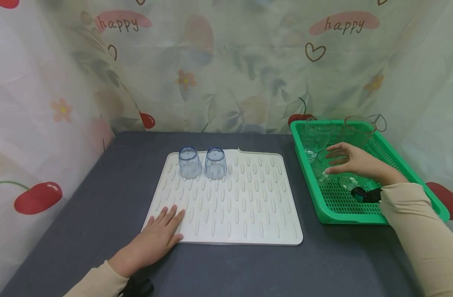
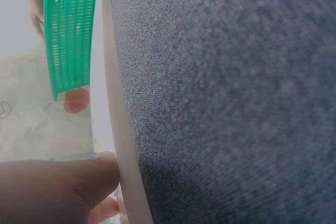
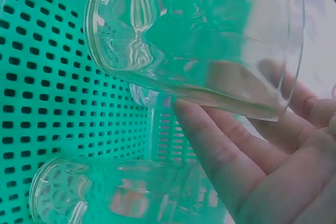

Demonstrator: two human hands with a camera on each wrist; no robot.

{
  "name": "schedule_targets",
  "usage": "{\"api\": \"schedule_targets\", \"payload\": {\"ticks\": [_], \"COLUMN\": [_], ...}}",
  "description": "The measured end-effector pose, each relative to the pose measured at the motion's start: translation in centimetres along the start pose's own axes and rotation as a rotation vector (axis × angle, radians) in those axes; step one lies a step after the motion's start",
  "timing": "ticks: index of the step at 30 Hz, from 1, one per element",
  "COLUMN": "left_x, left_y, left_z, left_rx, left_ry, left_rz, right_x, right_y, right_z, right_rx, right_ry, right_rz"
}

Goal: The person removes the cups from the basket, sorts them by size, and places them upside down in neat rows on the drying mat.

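Clear glass tumbler (image 3: 194,35), right hand (image 1: 354,161) has it, fingers curled round, at green basket (image 1: 348,219), left hand (image 1: 152,243) splayed on white mat (image 1: 245,206), blue tumblers (image 1: 215,165) beyond

Left wrist: left hand (image 2: 58,190) cropped at lower left, tabletop (image 2: 226,98) blurry at right. Right wrist: gripped glass (image 3: 199,40) cut by top edge, lower glass (image 3: 131,192) by bottom edge, right hand (image 3: 278,166) by right edge. Head: right sleeve (image 1: 423,235) runs off lower right

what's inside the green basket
A clear glass in the right hand, a second glass behind it, a red-rimmed glass, and a fourth glass partly covered by the hand. Anything under the sleeve can't be seen.
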State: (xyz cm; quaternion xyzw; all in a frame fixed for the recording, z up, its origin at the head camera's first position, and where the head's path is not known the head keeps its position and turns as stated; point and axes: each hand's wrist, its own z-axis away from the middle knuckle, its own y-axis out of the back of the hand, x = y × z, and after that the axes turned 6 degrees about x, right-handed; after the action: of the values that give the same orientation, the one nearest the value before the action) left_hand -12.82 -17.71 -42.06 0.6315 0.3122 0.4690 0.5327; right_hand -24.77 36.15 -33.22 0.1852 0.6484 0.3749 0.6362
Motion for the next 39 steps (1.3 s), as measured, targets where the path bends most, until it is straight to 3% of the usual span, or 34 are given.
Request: {"api": "schedule_targets", "payload": {"ticks": [5, 13, 22, 32, 39], "left_x": [-0.1, -0.3, 1.0, 3.1, 5.0], "left_y": [0.2, 1.2, 3.3, 5.9, 6.2], "left_z": [-0.1, -0.8, -2.0, -2.0, -1.9], "left_rx": [0.001, -0.008, -0.008, 0.245, 0.475], "left_ry": [-0.016, -0.049, 0.056, 0.015, -0.099], "left_rz": [-0.023, -0.023, 0.101, 0.309, 0.436], "right_x": [-0.6, -2.3, -5.5, -9.9, -12.3], "right_y": [0.3, 0.9, 1.1, -1.5, -4.6], "right_z": [0.4, 1.3, 2.6, 3.9, 4.5], "right_rx": [0.041, 0.107, 0.19, 0.275, 0.289], "right_ry": [0.012, 0.018, 0.074, 0.143, 0.242], "right_rz": [0.062, 0.074, 0.027, 0.009, -0.038]}}
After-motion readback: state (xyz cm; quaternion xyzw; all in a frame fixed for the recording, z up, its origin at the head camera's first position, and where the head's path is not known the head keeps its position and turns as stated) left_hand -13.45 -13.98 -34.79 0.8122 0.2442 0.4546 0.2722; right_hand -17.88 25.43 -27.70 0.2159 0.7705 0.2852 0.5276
